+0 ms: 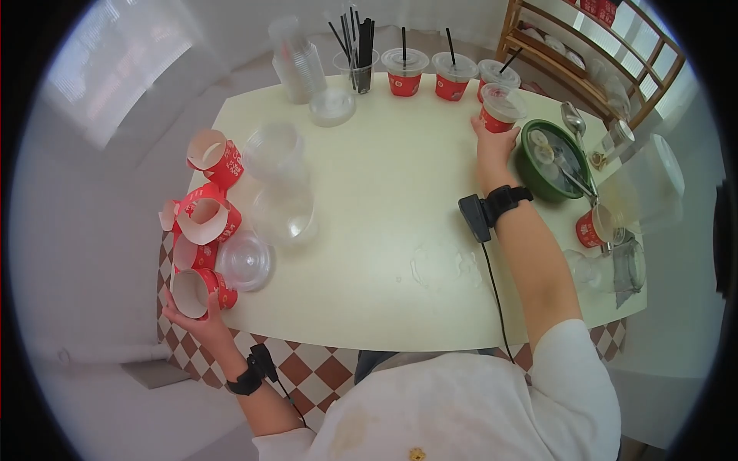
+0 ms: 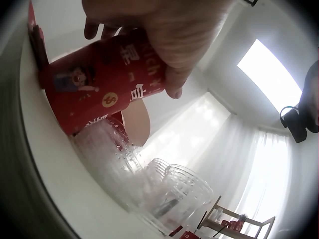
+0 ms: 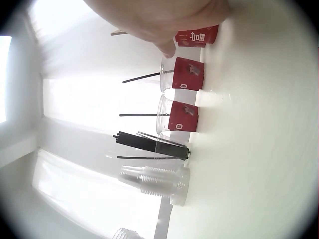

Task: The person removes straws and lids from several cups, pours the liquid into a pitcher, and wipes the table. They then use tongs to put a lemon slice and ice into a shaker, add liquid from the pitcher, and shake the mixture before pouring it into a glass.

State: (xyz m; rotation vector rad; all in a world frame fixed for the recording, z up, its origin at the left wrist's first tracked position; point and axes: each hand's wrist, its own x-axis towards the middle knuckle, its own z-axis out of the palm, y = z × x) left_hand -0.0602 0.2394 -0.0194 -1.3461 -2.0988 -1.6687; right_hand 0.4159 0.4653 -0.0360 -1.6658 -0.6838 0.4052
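At the front left corner of the table, my left hand (image 1: 201,329) grips a red paper cup sleeve (image 1: 225,296), thumb on one side and fingers on the other. The left wrist view shows the printed side of that sleeve (image 2: 102,79) below my palm. At the back right, my right hand (image 1: 492,154) holds a clear lidded cup (image 1: 501,109) in a red sleeve, with no straw showing in it. More red sleeves (image 1: 221,165) stand beyond my left hand, beside a clear round lid (image 1: 246,263).
Lidded cups with black straws (image 1: 405,81) line the back edge, next to a straw holder (image 1: 356,61) and stacked clear lids (image 1: 296,65). Clear cups (image 1: 283,215) stand left of centre. A green bowl (image 1: 530,173) with liquid, a ladle (image 1: 573,119) and a pitcher (image 1: 653,180) are at right.
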